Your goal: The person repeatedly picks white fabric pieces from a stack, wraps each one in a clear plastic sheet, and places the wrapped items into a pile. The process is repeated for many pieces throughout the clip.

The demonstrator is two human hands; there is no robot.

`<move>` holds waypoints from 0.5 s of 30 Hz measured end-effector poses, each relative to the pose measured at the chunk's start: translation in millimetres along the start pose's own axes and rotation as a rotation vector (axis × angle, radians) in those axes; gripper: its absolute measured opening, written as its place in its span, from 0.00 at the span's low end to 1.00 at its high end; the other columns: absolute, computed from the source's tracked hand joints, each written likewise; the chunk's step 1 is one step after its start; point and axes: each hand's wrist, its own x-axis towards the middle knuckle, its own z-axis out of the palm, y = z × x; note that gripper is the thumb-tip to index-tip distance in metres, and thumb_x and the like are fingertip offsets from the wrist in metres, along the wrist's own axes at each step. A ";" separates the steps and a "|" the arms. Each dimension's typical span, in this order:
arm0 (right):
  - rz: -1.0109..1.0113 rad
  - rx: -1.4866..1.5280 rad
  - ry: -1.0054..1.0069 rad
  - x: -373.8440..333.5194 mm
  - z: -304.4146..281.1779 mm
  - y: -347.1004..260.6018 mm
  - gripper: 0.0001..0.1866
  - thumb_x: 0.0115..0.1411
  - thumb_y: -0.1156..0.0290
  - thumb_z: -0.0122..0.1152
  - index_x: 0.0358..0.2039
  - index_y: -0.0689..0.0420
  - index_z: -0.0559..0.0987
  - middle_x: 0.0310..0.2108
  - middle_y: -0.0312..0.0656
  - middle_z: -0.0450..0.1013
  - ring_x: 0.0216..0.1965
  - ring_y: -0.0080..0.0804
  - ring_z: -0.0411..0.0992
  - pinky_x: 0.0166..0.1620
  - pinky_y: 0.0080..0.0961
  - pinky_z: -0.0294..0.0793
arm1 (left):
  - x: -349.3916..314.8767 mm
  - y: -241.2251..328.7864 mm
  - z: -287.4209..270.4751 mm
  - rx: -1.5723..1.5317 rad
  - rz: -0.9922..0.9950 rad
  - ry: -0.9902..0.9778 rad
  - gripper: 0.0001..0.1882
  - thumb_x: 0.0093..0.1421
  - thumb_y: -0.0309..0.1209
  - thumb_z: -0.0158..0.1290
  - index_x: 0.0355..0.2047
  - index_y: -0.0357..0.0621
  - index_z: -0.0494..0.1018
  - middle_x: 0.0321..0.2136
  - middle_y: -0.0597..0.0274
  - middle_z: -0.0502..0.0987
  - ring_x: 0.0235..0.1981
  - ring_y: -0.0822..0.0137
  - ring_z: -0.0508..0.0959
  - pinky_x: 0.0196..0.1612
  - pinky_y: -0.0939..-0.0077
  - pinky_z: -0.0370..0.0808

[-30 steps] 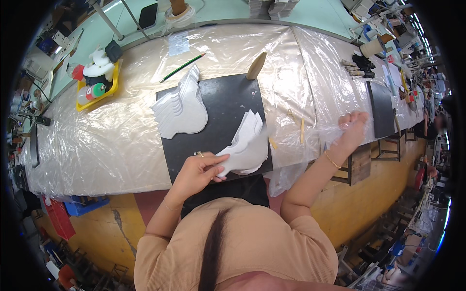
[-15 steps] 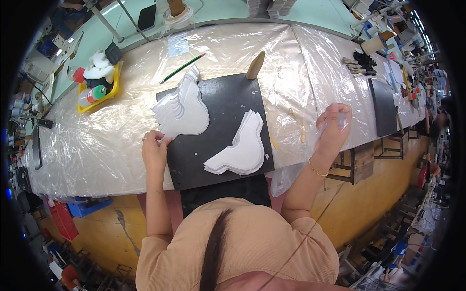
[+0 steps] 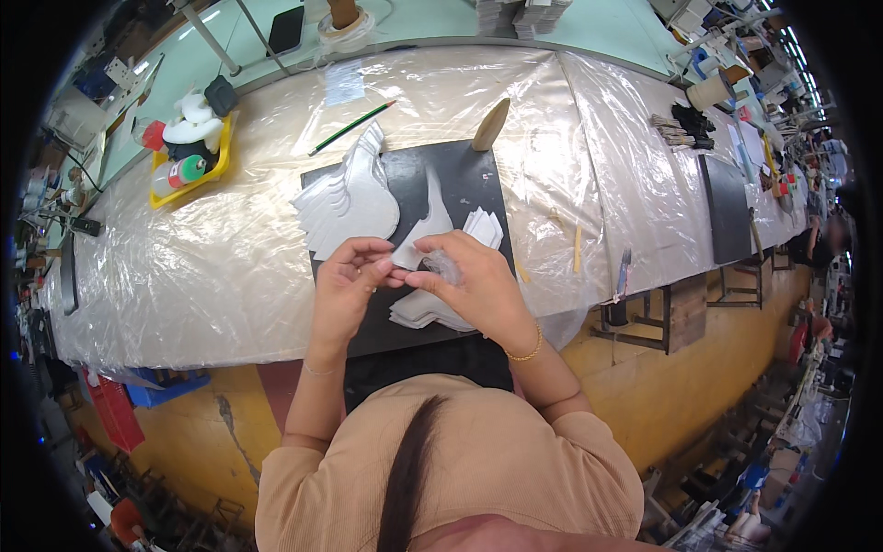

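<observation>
Over the black board (image 3: 475, 184), my left hand (image 3: 349, 285) pinches the lower end of a single white, curved cut piece (image 3: 430, 219), whose narrow tip points away from me. Close beside it, my right hand (image 3: 487, 285) curls around a crumpled, clear, plastic-like wad (image 3: 443, 267). Its fingertips come near the same cut piece; whether they touch it I cannot tell. A fanned stack of white cut pieces (image 3: 354, 198) lies on the board's left side. Partly hidden under my right hand is a second stack of white pieces (image 3: 428, 311).
A pointed wooden tool (image 3: 491, 124) stands at the board's far right corner. Farther left lie a green pencil (image 3: 352, 127) and a yellow basket (image 3: 223, 161) with bottles. Clear plastic sheeting (image 3: 248, 267) covers the table. Another dark board (image 3: 725, 207) lies at right.
One white piece has come off the left stack and is in my left hand. My right hand has moved left from beyond the board, bringing the clear wad to it.
</observation>
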 end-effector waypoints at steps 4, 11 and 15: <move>0.095 0.039 -0.014 -5.9 -6.4 -0.6 0.21 0.47 0.60 0.74 0.37 0.59 0.79 0.34 0.44 0.78 0.34 0.38 0.77 0.39 0.26 0.74 | -0.9 -1.0 24.1 0.108 0.115 -0.140 0.14 0.63 0.19 0.51 0.49 0.34 0.66 0.36 0.57 0.75 0.38 0.70 0.78 0.42 0.78 0.76; 0.118 0.103 0.041 -14.5 -9.9 -0.9 0.20 0.48 0.60 0.74 0.35 0.61 0.80 0.34 0.44 0.79 0.32 0.31 0.78 0.37 0.24 0.75 | -5.5 -7.1 39.8 0.181 0.235 -0.181 0.16 0.62 0.16 0.49 0.50 0.39 0.63 0.36 0.56 0.74 0.38 0.69 0.77 0.44 0.76 0.75; 0.155 0.325 0.066 -15.0 -7.1 4.5 0.14 0.56 0.63 0.67 0.35 0.62 0.81 0.34 0.41 0.79 0.29 0.25 0.75 0.34 0.21 0.73 | -9.4 -9.2 41.6 0.152 0.348 -0.206 0.19 0.61 0.15 0.50 0.50 0.40 0.60 0.36 0.55 0.73 0.37 0.67 0.77 0.44 0.73 0.74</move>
